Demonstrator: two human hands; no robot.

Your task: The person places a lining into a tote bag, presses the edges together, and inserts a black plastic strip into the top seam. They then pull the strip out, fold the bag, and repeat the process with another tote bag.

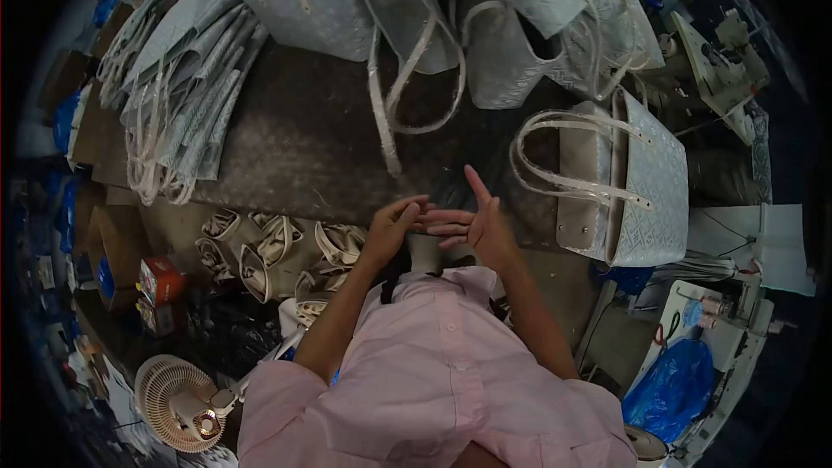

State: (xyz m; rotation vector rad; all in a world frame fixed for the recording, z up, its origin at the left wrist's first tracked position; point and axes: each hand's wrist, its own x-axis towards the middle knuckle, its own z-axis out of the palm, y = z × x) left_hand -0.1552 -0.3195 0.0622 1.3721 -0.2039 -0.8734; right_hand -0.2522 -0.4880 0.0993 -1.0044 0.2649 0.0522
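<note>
Nearest the camera, the pink shirt point(433, 364) of the person fills the bottom centre of the frame, its buttoned front running up towards the hands. Both forearms reach up from it, and the hands come together at the middle of the frame, by the near edge of the dark counter point(295, 130).

The left hand point(397, 224) is loosely curled, its thumb close to its fingers. The right hand point(485, 230) is spread, one finger pointing to the top of the frame and the others reaching across to the left hand; whether the fingertips touch is hard to tell. Nothing can be seen held in either.

Right of the hands, the silvery patterned bag point(652, 182) rests at the right end of the counter, its looped pale handles point(537, 143) pointing left. Above the hands, a pale strap point(381, 134) trails down over the counter from more silvery bags point(325, 13) massed along the top of the frame. A flattened stack of bags point(186, 100) lies at upper left, handles hanging towards the near edge.

Below the counter, left of centre, sit off-white rolled bundles point(260, 269). Further left is a red-and-white box point(162, 282), with a round fan point(173, 399) at lower left. At lower right, a blue plastic bag point(672, 386) lies against a pale machine table point(737, 364).
</note>
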